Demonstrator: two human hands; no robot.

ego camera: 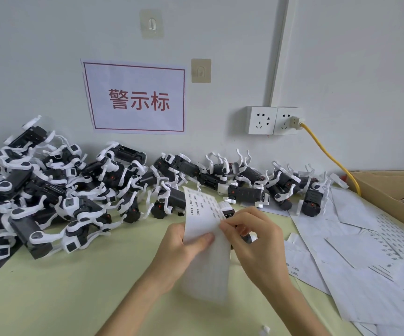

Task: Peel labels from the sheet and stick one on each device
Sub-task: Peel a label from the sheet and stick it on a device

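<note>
Head view, observed from the bench: the left hand [184,246] grips the label sheet [205,243], thumb pressed flat on its face and fingers curled behind. The sheet stands roughly upright and curls back at the top, where small printed labels show in rows; its lower part looks blank. The right hand [251,236] sits at the sheet's 3 o'clock edge, thumb and forefinger pinched together against that edge. Whether a label is already lifted between them cannot be told. The same hand also holds a device [228,212], black with white parts, which pokes out above the fingers at 12 o'clock and again below the palm.

A heap of devices [50,190] covers the green table [87,287] from 9 o'clock to 1 o'clock, against the wall. Used backing sheets [365,251] lie overlapped at 3 to 5 o'clock. A cardboard box [390,185] stands at 2 o'clock and holds more devices. On the wall hang a sign [135,98] with red characters and a double socket [273,121], with a yellow cable [329,156] plugged in
</note>
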